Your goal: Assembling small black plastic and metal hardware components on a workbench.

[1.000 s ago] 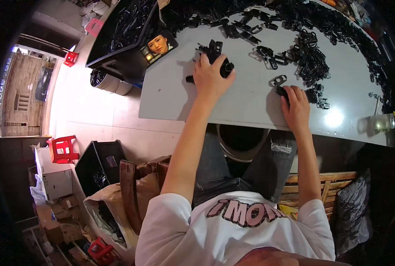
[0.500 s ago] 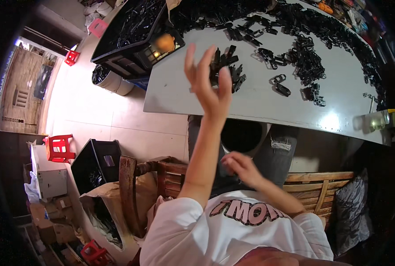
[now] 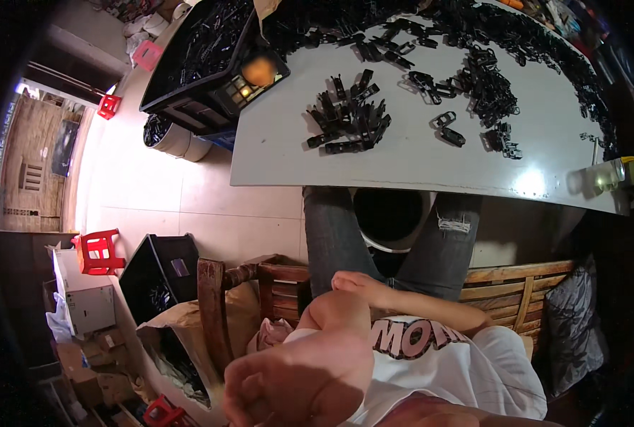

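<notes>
My left arm is bent sharply, so my left hand (image 3: 260, 388) is close to the camera at the lower left. Its fingers are curled in, with nothing visible in them. My right hand (image 3: 359, 285) lies in front of my body against the bent left arm near the elbow, its fingers folded and partly hidden; no object shows in it. Both hands are away from the white table (image 3: 274, 160). On the table, a small heap of black clip-like plastic parts (image 3: 349, 117) lies nearest its left front edge. Two loose black parts (image 3: 451, 129) lie to the right of it.
More black parts (image 3: 488, 89) cover the table's middle and far side. A black crate (image 3: 189, 99) full of parts stands at the left, above a white bucket (image 3: 178, 142). A clear jar (image 3: 609, 174) lies at the right edge. A wooden bench (image 3: 516, 285) is behind me.
My left hand has left the space above the small heap and come back toward the camera, its fingers curling. My right hand has moved left and up to the left arm.
</notes>
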A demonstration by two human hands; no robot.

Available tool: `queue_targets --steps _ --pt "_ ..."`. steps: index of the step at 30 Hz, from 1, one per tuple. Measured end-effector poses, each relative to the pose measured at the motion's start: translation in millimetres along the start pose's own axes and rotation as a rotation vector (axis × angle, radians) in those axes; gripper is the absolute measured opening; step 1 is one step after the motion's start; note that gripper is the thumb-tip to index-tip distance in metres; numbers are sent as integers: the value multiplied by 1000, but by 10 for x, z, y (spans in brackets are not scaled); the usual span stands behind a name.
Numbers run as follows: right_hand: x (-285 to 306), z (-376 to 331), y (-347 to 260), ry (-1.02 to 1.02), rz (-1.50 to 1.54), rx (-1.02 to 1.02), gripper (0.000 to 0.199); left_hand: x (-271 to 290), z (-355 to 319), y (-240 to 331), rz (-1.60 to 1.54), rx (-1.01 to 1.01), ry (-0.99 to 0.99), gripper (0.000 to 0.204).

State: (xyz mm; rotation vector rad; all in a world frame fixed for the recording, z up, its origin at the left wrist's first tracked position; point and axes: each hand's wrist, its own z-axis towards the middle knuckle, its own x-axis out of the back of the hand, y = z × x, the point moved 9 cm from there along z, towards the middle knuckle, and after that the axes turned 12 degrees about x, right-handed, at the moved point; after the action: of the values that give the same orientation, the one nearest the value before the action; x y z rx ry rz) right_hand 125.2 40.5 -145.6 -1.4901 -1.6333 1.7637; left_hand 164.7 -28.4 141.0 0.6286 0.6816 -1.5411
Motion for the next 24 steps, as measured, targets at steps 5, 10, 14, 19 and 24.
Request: queue_targets --steps 5,10,14,19,24 --pt "-2 -120 -678 38 -495 274 25 -21 -24 142 -52 -109 -51 36" --pt "168 -26 -164 52 -242 -87 25 40 -79 57 -301 -36 -106 38" --pt "-2 25 244 -9 130 -156 27 17 -59 83 -291 -48 -109 37" --pt "1 -116 239 298 331 -397 25 98 -52 123 -248 -78 -122 35" --pt "129 -172 -86 109 -105 -171 26 166 -94 110 -219 -92 -125 33"
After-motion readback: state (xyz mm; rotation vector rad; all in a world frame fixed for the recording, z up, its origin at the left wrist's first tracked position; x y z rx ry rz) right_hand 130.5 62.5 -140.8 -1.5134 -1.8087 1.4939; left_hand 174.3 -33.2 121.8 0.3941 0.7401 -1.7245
